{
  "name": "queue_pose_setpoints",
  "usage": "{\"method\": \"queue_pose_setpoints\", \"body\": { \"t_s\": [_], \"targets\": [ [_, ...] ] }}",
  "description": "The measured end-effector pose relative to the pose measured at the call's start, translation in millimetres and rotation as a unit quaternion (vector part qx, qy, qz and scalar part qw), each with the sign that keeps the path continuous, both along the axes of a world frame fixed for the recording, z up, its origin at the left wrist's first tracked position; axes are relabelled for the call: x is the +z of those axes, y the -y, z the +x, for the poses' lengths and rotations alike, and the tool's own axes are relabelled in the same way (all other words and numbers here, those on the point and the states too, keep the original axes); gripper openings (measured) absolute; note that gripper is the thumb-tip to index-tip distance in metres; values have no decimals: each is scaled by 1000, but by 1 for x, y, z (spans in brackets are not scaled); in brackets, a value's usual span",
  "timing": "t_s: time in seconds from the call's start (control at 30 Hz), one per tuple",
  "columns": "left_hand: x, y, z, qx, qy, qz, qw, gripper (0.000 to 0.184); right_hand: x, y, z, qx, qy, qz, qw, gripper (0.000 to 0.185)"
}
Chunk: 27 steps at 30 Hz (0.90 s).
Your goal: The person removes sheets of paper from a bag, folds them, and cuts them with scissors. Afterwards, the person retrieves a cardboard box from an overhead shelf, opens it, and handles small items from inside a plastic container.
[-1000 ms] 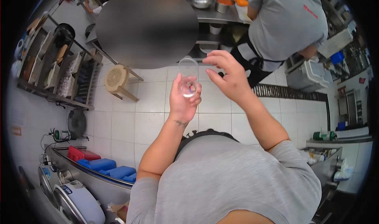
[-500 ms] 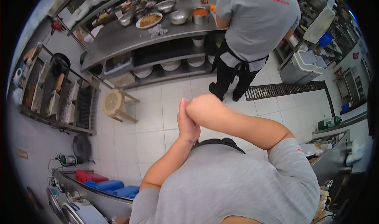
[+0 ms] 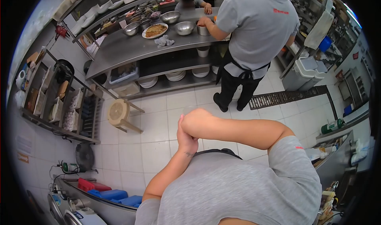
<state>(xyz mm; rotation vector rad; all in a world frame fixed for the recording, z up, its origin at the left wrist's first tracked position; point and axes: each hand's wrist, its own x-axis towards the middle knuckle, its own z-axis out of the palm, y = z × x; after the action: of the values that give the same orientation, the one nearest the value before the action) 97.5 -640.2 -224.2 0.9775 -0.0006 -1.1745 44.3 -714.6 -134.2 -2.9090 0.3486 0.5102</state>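
In the head view my left hand (image 3: pixel 187 141) is raised in front of my chest, upright, its thumb beside my right hand. It is closed round a clear plastic cup (image 3: pixel 189 109), of which only a faint edge shows above the hands. My right hand (image 3: pixel 197 122) is bent over the cup and my left hand, with its back towards me. Its fingers are hidden, so their grip cannot be made out.
A co-worker in grey (image 3: pixel 258 22) stands at a steel counter (image 3: pixel 119 52) with metal bowls (image 3: pixel 184 28) and a plate of food (image 3: pixel 155 30). Another person is behind it. A beige stool (image 3: pixel 119 112) stands left, near a shelf rack (image 3: pixel 59 126). Blue containers (image 3: pixel 113 194) lie lower left.
My right hand has moved from beside the cup, fingers spread, to over it and against my left hand. The view has shifted, and the co-worker's hand now reaches into the pot.
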Motion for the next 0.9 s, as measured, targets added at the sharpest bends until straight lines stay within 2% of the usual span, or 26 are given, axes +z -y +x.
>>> {"method": "queue_pose_setpoints", "body": {
  "t_s": [0.2, 0.3, 0.6, 0.7, 0.8, 0.9],
  "targets": [
    [-14, 0, 12, -27, -10, -46, 999, 36, -2, 8, 8, 16, 3, 31, 999, 8],
    [-6, 6, 11, -4, -9, -28, 1000, 37, -12, 15, 7, 19, 46, 34, 998, 8],
    [-9, 14, 15, -28, -21, -34, 999, 42, -26, 25, 3, -31, 93, 52, 994, 6],
    [-13, 18, 18, -48, -22, -40, 998, 41, -28, 23, -1, -66, 125, 46, 989, 12],
    [-20, 20, 23, -65, -17, -57, 996, 42, -27, 26, 1, -77, 109, 84, 988, 12],
    [-2, 21, 29, -77, -9, -89, 993, 42, -30, 30, 1, -150, 207, 183, 949, 6]
  ]
}}
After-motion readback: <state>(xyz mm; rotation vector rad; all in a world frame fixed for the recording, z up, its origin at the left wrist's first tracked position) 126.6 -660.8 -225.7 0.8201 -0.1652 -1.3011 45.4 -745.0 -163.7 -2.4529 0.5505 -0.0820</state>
